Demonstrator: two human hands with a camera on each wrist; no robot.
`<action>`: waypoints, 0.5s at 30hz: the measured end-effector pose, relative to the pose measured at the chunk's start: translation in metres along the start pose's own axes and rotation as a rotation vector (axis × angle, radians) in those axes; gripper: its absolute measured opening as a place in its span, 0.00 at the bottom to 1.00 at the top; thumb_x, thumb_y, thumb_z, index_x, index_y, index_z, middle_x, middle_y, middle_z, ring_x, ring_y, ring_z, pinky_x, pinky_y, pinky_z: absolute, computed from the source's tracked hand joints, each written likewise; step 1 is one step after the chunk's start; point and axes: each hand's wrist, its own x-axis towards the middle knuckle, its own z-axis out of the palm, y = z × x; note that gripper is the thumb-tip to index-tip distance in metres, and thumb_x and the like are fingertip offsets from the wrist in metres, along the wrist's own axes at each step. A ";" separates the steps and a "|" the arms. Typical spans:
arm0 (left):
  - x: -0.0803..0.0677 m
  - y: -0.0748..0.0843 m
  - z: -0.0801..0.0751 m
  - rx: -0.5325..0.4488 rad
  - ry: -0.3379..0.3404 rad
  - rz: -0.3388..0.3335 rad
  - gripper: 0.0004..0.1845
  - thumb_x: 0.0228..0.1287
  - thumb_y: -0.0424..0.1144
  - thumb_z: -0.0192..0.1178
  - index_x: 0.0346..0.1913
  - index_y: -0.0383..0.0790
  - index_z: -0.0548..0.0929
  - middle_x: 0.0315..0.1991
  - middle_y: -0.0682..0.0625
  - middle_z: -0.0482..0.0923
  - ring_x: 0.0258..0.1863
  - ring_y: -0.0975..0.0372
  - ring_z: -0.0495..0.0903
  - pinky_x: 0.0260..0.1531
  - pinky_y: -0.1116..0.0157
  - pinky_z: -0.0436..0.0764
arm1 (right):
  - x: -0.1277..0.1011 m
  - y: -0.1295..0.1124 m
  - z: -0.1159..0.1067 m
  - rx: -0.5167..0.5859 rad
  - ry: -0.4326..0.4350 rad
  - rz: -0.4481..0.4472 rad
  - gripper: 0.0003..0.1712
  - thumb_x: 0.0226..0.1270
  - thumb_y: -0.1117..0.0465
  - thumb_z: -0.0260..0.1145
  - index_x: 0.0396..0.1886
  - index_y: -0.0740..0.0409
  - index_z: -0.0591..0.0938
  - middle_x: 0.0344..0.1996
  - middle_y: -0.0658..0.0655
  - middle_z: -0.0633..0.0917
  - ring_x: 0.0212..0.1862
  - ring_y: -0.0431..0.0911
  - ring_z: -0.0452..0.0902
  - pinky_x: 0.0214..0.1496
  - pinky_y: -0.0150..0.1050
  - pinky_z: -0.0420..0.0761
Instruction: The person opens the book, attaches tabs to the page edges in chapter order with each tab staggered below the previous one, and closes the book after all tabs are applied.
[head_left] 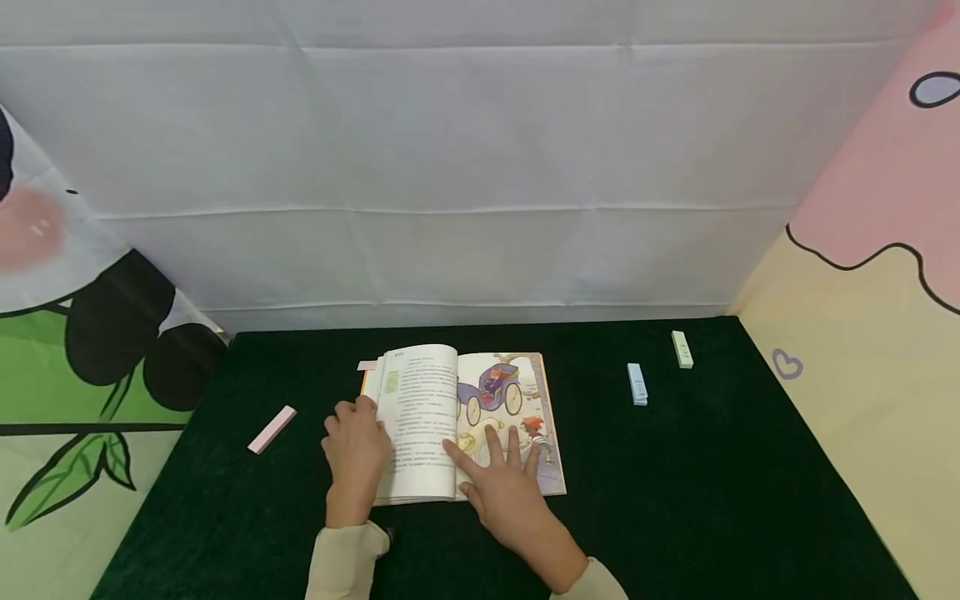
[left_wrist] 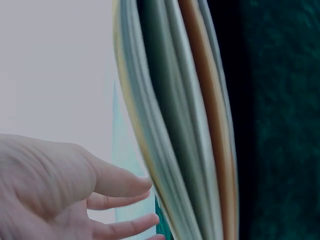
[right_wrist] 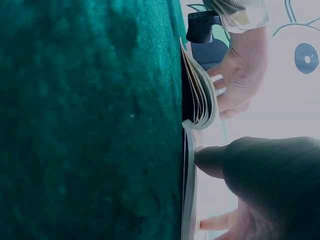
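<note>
Green cloth (head_left: 720,483) bore one open book (head_left: 435,400); left hand (head_left: 356,446), loose, touched its left edge; right hand (head_left: 506,490), fingers splayed, covered picture page (head_left: 510,393). Leafing seemed underway; next move probably required freeing one leaf.

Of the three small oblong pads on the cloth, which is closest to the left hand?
The pink pad, alone left of the open book; the blue pad and pale green pad lie to the book's right.
</note>
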 end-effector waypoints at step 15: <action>-0.018 0.033 0.020 -0.100 0.023 0.413 0.17 0.70 0.32 0.65 0.59 0.50 0.87 0.64 0.40 0.76 0.66 0.38 0.72 0.56 0.34 0.77 | -0.002 0.000 -0.004 0.002 0.001 -0.008 0.35 0.79 0.44 0.60 0.79 0.17 0.60 0.80 0.69 0.62 0.78 0.80 0.52 0.69 0.84 0.55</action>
